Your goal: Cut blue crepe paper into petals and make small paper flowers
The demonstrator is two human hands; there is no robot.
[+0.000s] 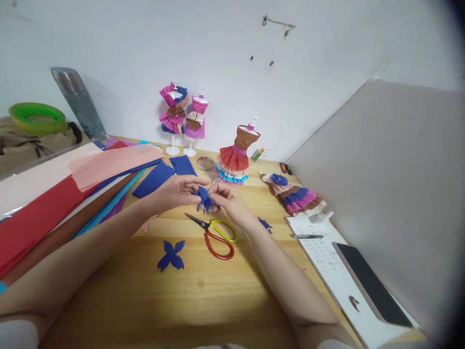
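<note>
Both my hands meet over the middle of the wooden table (152, 300). My left hand (176, 190) and my right hand (228, 198) pinch a small blue crepe-paper flower (205, 199) between their fingertips, just above the tabletop. Under the hands lie scissors (214, 233) with yellow and red handles, blades pointing left. A flat blue four-petal paper cutout (171, 255) lies nearer to me on the wood. A tiny blue paper scrap (265, 224) sits beside my right wrist.
Sheets of coloured crepe paper (54, 194) are stacked at left, with blue pieces (163, 173) beyond my left hand. Three paper-dressed mannequins (238, 155) stand at the back; a fourth dress (296, 194) lies flat. A paper sheet (327, 261), pen (307, 236) and phone (370, 283) lie right, beside a grey panel (399, 194).
</note>
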